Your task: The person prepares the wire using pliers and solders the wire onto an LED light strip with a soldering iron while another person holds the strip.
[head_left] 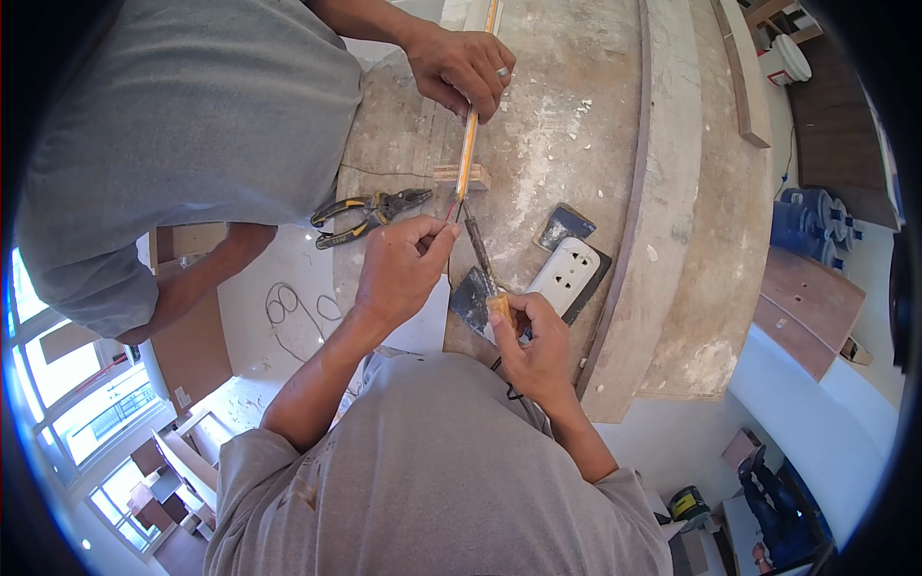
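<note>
Pale-flecked worktop [595, 144]; left hand [399, 267] closed on thin wire [451, 209]; right hand [538, 348] around soldering iron [480, 254].

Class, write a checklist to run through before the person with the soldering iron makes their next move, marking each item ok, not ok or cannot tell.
1. Strip steadied: ok; a co-worker's hand presses on it.
2. Strip supported near its end: ok; it lies across a wooden block.
3. Soldering iron held by its handle: ok, in the right hand.
4. Fingers away from the iron's tip: not ok, I'd judge; the left hand pinches a thin wire close beside it.
5. Tip touching the joint: cannot tell; too small.
6. Iron hot: cannot tell by sight.
</note>
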Available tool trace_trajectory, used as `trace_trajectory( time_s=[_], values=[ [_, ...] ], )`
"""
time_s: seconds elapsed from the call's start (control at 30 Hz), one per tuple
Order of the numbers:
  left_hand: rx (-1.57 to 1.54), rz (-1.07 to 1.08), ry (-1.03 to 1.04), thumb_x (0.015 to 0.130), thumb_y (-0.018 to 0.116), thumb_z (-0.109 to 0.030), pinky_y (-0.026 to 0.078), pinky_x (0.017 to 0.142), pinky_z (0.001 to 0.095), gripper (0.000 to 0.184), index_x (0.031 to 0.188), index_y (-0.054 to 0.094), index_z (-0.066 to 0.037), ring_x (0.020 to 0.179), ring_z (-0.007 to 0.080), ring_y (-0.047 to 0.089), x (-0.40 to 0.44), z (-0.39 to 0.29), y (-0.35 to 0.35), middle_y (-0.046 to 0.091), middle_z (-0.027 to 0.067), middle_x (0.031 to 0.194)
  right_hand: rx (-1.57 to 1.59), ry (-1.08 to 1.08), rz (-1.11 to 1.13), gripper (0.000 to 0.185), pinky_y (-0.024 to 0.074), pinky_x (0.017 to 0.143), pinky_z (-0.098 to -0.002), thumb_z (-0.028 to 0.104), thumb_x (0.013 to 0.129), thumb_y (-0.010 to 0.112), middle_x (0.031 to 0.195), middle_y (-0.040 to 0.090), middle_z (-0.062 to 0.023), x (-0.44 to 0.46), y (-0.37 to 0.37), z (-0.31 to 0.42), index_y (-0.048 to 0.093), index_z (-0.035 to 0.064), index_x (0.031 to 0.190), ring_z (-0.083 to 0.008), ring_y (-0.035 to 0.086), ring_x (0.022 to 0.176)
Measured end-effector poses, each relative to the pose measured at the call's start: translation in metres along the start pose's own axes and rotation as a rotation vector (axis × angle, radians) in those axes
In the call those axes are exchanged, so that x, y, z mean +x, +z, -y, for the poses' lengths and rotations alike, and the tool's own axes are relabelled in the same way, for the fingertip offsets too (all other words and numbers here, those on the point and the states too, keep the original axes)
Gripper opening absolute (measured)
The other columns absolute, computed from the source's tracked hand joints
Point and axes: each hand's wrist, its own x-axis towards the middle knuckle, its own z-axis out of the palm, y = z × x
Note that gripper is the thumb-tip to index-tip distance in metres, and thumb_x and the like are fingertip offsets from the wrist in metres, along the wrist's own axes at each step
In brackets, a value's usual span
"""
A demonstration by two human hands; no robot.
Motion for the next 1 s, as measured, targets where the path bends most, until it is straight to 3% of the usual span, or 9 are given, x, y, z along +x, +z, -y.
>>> trace_trajectory(
  time_s=[0.07,0.17,0.27,0.47,0.57,0.67,0.77,0.87,1.0],
  values=[
    [-0.003,0.006,0.001,0.094,0.068,-0.017,0.044,0.054,0.0291,0.024,0.089,0.071,0.006,0.056,0.0087,0.054,0.0003,0.0014,0.0001,0.063,0.0087,0.061,0.014,0.009,0.004,0.017,0.046,0.061,-0.0303,0.008,0.09,0.069,0.08,0.06,-0.0112,0.0001,-0.0004,0.0009,0.064,-0.0027,0.101,-0.0173,0.056,0.066],
    [-0.021,-0.003,0.032,0.096,0.068,-0.019,0.034,0.05,0.0241,0.025,0.088,0.071,0.004,0.057,0.0023,0.042,-0.0008,0.0027,0.0019,0.052,-0.0047,0.061,0.026,0.026,0.009,0.016,0.046,0.061,-0.0303,0.008,0.09,0.069,0.08,0.06,-0.0114,0.0002,-0.0006,0.0012,0.064,-0.0028,0.101,-0.0175,0.056,0.066],
    [-0.005,-0.001,0.016,0.094,0.068,-0.018,0.044,0.054,0.0291,0.024,0.089,0.071,0.006,0.055,0.0088,0.054,0.0001,0.0009,0.0004,0.063,0.0087,0.061,0.029,0.03,0.006,0.015,0.0459,0.06,-0.0301,0.008,0.09,0.068,0.079,0.06,-0.0114,-0.0001,-0.0003,0.0005,0.064,-0.0028,0.1,-0.0173,0.056,0.066],
    [-0.014,-0.014,0.04,0.096,0.068,-0.019,0.035,0.05,0.0244,0.024,0.088,0.071,0.004,0.057,0.0027,0.043,-0.0008,0.0028,0.0017,0.054,-0.0036,0.06,0.043,0.031,0.001,0.015,0.0458,0.06,-0.0296,0.008,0.09,0.068,0.079,0.06,-0.0109,-0.0001,-0.0003,0.0004,0.064,-0.0029,0.1,-0.0163,0.056,0.065],
    [-0.008,-0.01,0.035,0.096,0.068,-0.019,0.036,0.05,0.0245,0.024,0.088,0.071,0.004,0.057,0.0028,0.043,-0.0007,0.0018,0.0014,0.054,-0.0034,0.06,0.045,0.034,0.002,0.015,0.0458,0.06,-0.0293,0.008,0.09,0.068,0.079,0.06,-0.0108,-0.0003,-0.0002,-0.0002,0.064,-0.003,0.1,-0.0161,0.056,0.065],
    [0.0,-0.002,0.009,0.094,0.067,-0.018,0.045,0.053,0.0294,0.024,0.088,0.071,0.005,0.055,0.0097,0.055,-0.0002,-0.0009,-0.0001,0.064,0.0095,0.062,0.04,0.036,0.003,0.015,0.046,0.062,-0.027,0.009,0.092,0.068,0.078,0.061,-0.0073,-0.0005,-0.0005,-0.0008,0.065,-0.0032,0.101,-0.0118,0.055,0.066],
    [0.009,-0.005,0.019,0.094,0.067,-0.018,0.045,0.053,0.0296,0.024,0.088,0.071,0.005,0.055,0.0096,0.055,-0.0002,-0.0014,0.0001,0.064,0.0098,0.062,0.03,0.027,0.001,0.016,0.0459,0.062,-0.0257,0.01,0.094,0.067,0.078,0.062,-0.0055,-0.0005,-0.0006,-0.0018,0.066,-0.0033,0.102,-0.0093,0.055,0.067],
    [-0.004,-0.011,0.037,0.096,0.068,-0.019,0.035,0.05,0.0244,0.025,0.088,0.071,0.004,0.057,0.0027,0.043,-0.0007,0.002,0.0015,0.053,-0.0034,0.06,0.026,0.03,0.0,0.016,0.0458,0.062,-0.0256,0.01,0.094,0.067,0.078,0.062,-0.0054,-0.0003,-0.0005,-0.0013,0.066,-0.0033,0.102,-0.0091,0.055,0.067],
    [-0.004,-0.011,0.043,0.096,0.068,-0.019,0.035,0.05,0.0244,0.025,0.088,0.071,0.004,0.057,0.0027,0.043,-0.0007,0.003,0.0018,0.053,-0.0037,0.06,0.026,0.031,0.001,0.016,0.0458,0.062,-0.0256,0.01,0.094,0.067,0.079,0.062,-0.0055,0.0002,-0.0006,-0.0008,0.066,-0.0034,0.102,-0.009,0.055,0.068]
  ],
)
